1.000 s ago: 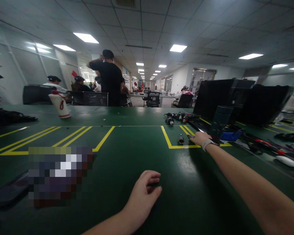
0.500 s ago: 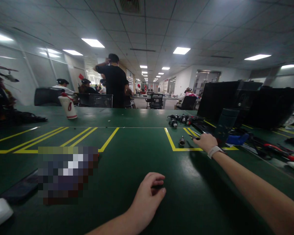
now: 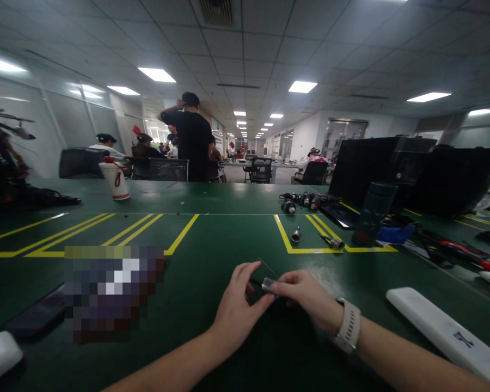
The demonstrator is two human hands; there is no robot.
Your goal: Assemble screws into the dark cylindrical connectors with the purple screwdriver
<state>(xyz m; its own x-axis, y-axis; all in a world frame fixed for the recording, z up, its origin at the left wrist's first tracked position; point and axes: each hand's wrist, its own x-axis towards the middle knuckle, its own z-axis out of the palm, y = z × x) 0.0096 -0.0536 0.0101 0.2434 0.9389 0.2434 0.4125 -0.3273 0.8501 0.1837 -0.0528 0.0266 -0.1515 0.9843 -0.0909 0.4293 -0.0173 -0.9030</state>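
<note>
My right hand [image 3: 308,294] pinches a small silver metal cylinder [image 3: 268,284] just above the green table. A thin wire-like piece [image 3: 268,267] sticks up beside it, and a dark end points toward my left hand [image 3: 239,305]. My left hand is curved around that end, thumb and fingers apart, the thumb tip close under the cylinder; whether it touches is unclear. Farther off, a silver metal fitting [image 3: 296,234] sits inside the yellow tape lines. Right of it lies another metal fitting [image 3: 335,243] with a thin dark part.
A dark bottle [image 3: 375,212] and black boxes [image 3: 384,163] stand at right. A white slab-like object [image 3: 441,332] lies beside my right forearm. At left are a blurred-out item [image 3: 114,294], a dark phone [image 3: 38,313] and a paper cup [image 3: 115,179]. Several people are beyond the table.
My right hand has come back from the taped area toward my left hand, bringing the silver cylinder. The near fitting on the table has shifted slightly; the white slab-like object is now visible.
</note>
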